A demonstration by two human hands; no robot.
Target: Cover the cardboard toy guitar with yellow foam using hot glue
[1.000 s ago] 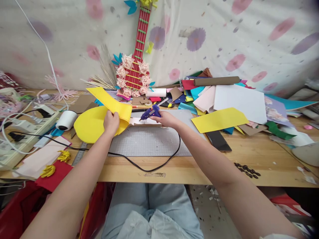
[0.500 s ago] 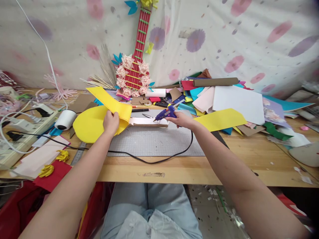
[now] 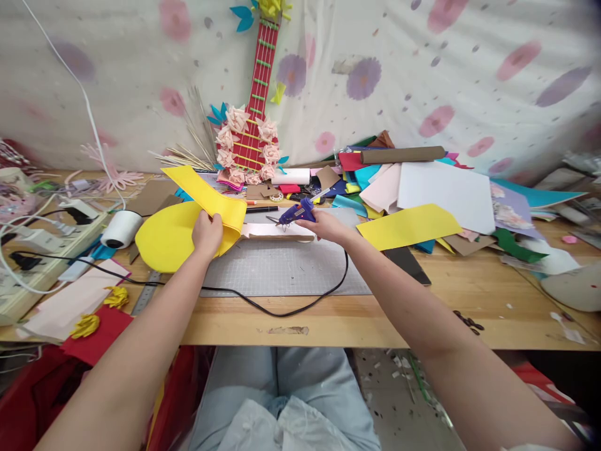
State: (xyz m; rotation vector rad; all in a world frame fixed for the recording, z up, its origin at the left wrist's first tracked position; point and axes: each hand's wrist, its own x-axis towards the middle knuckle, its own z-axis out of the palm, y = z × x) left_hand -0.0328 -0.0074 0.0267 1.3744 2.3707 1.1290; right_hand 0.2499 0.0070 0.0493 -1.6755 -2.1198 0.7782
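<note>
A floral-print curtain (image 3: 399, 37) hung behind a wooden workbench (image 3: 357, 326) bearing a gridded cutting mat (image 3: 286, 269). At the mat's left end, the left hand (image 3: 207, 235) gripped a bent-back yellow sheet (image 3: 197, 188), apparently to hold it clear of the white-faced strip (image 3: 263, 229) on the mat. The right hand (image 3: 326, 224) gripped a purple hot-glue gun (image 3: 297, 212), nozzle angled toward the strip, presumably for precise placement; contact was indeterminate.

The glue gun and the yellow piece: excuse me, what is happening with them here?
A person's right hand holds the blue-purple glue gun, its nozzle pointing down at a white strip by the grey mat; whether it touches, I cannot tell. The left hand holds the yellow piece near its folded-back part. A red guitar-shaped craft stands behind.
</note>
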